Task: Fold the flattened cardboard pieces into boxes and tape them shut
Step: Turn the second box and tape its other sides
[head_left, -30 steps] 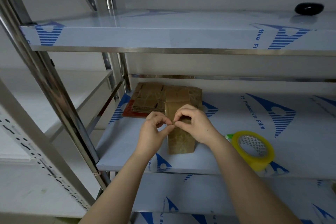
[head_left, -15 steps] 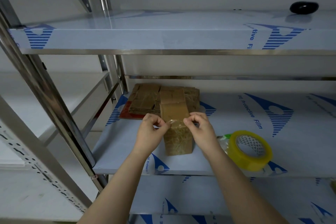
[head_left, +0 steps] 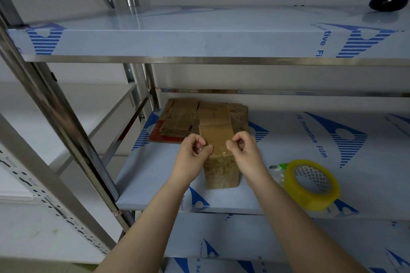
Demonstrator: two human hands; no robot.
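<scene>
Leftmost on a film-wrapped shelf [head_left: 155, 179], flat cardboard [head_left: 179, 119] lies stacked, at eleven o'clock from a small upright box [head_left: 221, 173] and touching its far side. The left hand [head_left: 192, 155] pinches the left end of a clear tape strip [head_left: 218, 139] lying across the box top. The right hand [head_left: 245, 153] pinches the right end the same way. A yellow tape roll [head_left: 312, 184] lies near the box, at four o'clock. A black object [head_left: 388, 2] sits on the upper shelf, at one o'clock.
</scene>
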